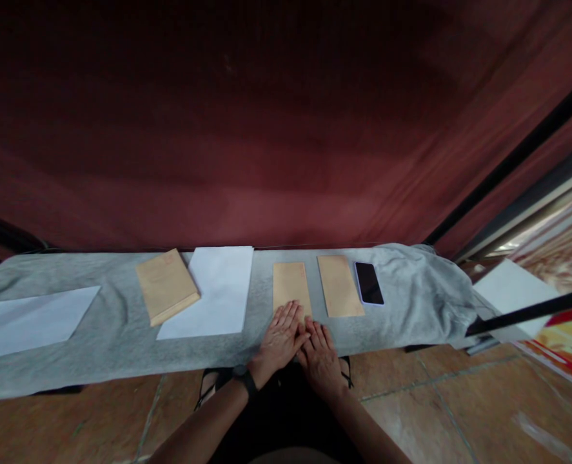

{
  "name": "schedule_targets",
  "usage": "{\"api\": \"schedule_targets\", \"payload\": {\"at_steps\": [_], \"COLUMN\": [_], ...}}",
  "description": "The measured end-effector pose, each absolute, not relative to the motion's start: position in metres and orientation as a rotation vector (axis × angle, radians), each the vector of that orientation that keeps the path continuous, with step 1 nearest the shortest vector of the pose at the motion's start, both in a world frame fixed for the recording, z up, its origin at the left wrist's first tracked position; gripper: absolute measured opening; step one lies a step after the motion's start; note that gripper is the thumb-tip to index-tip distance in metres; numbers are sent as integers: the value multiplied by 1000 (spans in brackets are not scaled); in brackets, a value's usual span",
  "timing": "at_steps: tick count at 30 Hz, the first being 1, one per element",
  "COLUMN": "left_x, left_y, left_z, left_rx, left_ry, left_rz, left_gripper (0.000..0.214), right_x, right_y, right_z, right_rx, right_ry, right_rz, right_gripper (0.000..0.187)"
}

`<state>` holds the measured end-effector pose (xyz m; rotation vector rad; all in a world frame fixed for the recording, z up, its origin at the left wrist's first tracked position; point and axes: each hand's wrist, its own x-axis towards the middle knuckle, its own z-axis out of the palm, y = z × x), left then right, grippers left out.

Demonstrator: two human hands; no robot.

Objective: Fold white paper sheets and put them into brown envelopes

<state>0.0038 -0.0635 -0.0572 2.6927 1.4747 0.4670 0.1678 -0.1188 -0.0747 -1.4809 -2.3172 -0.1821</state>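
A brown paper envelope [289,280] lies flat on the grey cloth in front of me. My left hand [280,335], with a dark band on its wrist, rests flat on the envelope's near part, fingers stretched out. Beside it my right hand [320,354] also lies flat, at the envelope's near right corner, its thumb side touching the left hand. The envelope's near edge is hidden under the hands. Just to the right lies a second brown envelope [340,287], apart from both hands.
A phone [369,282] lies right of the second envelope. Left of me, a stack of brown envelopes [166,283] overlaps white paper sheets [222,290]. Another white sheet [39,319] is farther left. Grey cloth [121,354] covers the narrow surface; a dark red panel [266,161] stands behind.
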Motion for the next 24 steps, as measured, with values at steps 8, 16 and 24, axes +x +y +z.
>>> {"api": "schedule_targets", "payload": {"at_steps": [8,16,24], "left_x": [-19,-26,-11], "left_y": [-76,-82,-68], "left_z": [-57,-51,-55], "left_rx": [2720,2725,3076], "left_ry": [1521,1546,1576], "left_rz": [463,334,-91], "left_gripper": [68,62,49], "right_x": [168,170,178], "right_y": [-120,-119,-108], "right_z": [-66,-65,-65], "right_rx": [-1499,-1513,-1496], "right_ry": [-2267,-2306,-2258], "right_rz": [-85,-59,82], "right_gripper": [58,57,47]}}
